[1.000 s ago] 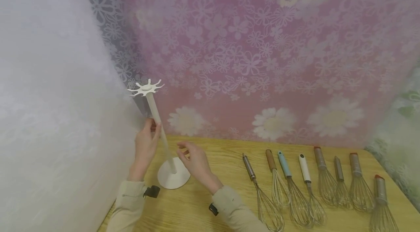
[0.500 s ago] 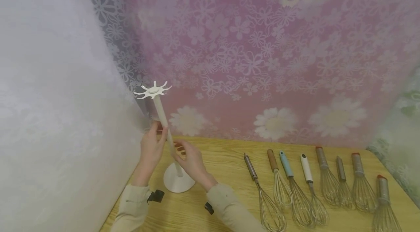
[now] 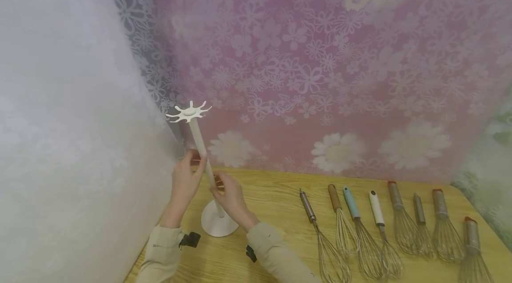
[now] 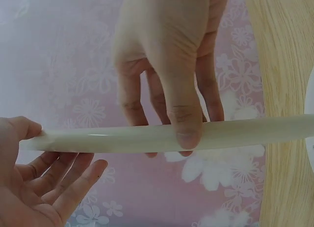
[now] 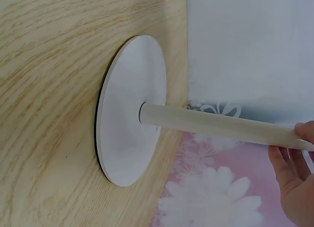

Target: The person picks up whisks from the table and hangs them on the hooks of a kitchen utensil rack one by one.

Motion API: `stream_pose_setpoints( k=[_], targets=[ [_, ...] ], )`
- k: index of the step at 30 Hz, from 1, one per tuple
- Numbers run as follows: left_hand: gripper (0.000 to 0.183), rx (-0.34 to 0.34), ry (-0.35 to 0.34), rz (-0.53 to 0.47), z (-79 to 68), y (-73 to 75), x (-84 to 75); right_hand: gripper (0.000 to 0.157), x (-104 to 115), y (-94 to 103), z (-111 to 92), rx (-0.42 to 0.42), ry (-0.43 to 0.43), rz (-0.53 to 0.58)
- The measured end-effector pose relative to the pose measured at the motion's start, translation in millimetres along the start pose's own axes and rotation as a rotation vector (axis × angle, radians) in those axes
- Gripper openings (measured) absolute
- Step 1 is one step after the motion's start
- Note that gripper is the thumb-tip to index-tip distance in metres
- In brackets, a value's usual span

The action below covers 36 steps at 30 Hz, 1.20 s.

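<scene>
A white utensil stand (image 3: 198, 141) rises from the table at the left, with a round base (image 3: 214, 230) and a crown of curved hooks (image 3: 190, 113) on top. My left hand (image 3: 185, 181) grips its pole around the middle, thumb on one side and fingers on the other, as the left wrist view shows. Lower on the same pole, my right hand (image 3: 232, 197) pinches it between thumb and fingers. The right wrist view shows the base (image 5: 128, 138) flat on the wood, with the right hand (image 5: 299, 192) at the edge. No utensil hangs on the hooks.
Several whisks lie in a row to the right, among them a steel-handled whisk (image 3: 307, 206), a brown-handled whisk (image 3: 334, 197), a blue-handled whisk (image 3: 351, 203) and a white-handled whisk (image 3: 376, 209). A pale cloth wall (image 3: 80, 141) is close at the left; a pink floral one (image 3: 280, 87) stands behind.
My right hand, apart from the pole one second ago, has moved left and taken hold of it. The stand and left hand have shifted slightly right. The whisks keep their order.
</scene>
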<state>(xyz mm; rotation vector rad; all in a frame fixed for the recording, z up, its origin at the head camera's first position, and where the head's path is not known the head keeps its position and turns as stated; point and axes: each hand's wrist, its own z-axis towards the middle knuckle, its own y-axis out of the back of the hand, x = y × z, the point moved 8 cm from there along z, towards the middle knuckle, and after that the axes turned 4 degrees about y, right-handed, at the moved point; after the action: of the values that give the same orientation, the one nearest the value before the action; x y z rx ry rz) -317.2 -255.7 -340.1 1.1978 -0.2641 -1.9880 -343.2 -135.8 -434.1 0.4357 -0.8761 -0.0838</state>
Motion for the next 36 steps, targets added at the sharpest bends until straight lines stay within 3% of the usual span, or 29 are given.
stream_pose_setpoints(
  k=[9,19,36],
  targets=[
    [0.031,-0.004,0.023,-0.189,11.7,10.5,-6.5,0.035,-5,-2.1,0,0.027,0.004,0.032],
    [0.023,-0.008,0.015,-0.241,13.7,7.6,-12.6,0.037,-5,-0.9,-2,0.049,-0.012,0.050],
    [0.027,0.028,0.014,-0.311,9.0,-2.7,-24.7,0.039,-7,13.7,-10,0.078,-0.019,0.047]
  ],
)
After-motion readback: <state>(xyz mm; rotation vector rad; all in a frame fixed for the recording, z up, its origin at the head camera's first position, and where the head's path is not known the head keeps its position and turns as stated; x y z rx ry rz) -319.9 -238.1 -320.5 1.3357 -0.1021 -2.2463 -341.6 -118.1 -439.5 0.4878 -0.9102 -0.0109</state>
